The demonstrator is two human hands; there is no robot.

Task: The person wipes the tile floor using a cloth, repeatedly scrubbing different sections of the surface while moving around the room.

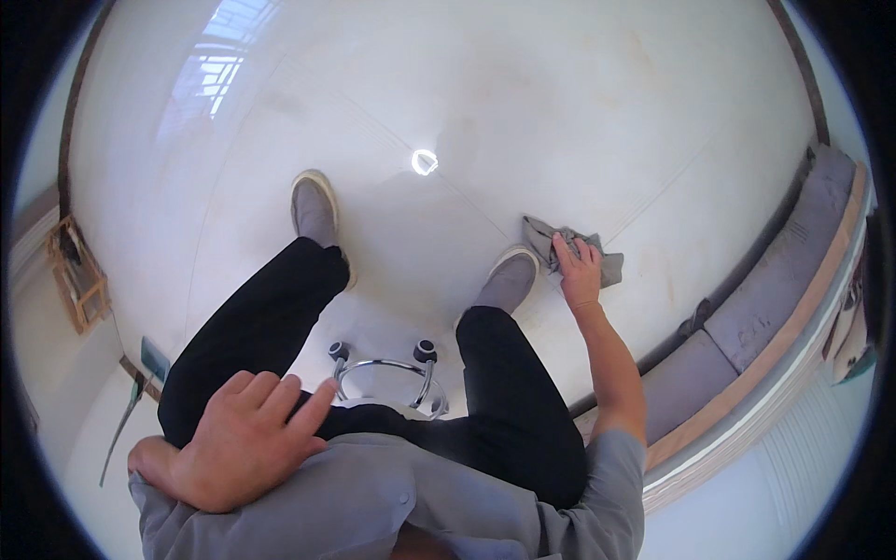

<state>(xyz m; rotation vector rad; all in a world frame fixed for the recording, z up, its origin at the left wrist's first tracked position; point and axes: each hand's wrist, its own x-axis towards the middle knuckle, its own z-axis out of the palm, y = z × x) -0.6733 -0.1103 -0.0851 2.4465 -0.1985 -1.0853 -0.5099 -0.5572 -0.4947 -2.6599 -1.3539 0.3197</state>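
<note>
A crumpled grey cloth [611, 269] lies on the pale shiny floor, just right of my right shoe [511, 282]. My right hand [581, 271] reaches down and grips it, fingers pressed into its folds; the fingertips show on top, while the cloth's underside is hidden. Over my left thigh, my left hand [250, 434] holds nothing. Its fingers are loosely bent and apart, with the index finger stretched toward the middle.
Beneath me is a stool with a chrome ring [383, 364] and casters. Grey cushions [737, 341] on a wooden-edged bench curve along the right. At the left stand a small wooden rack [79, 275] and a green long-handled tool [133, 397]. My left shoe [315, 210] is planted ahead.
</note>
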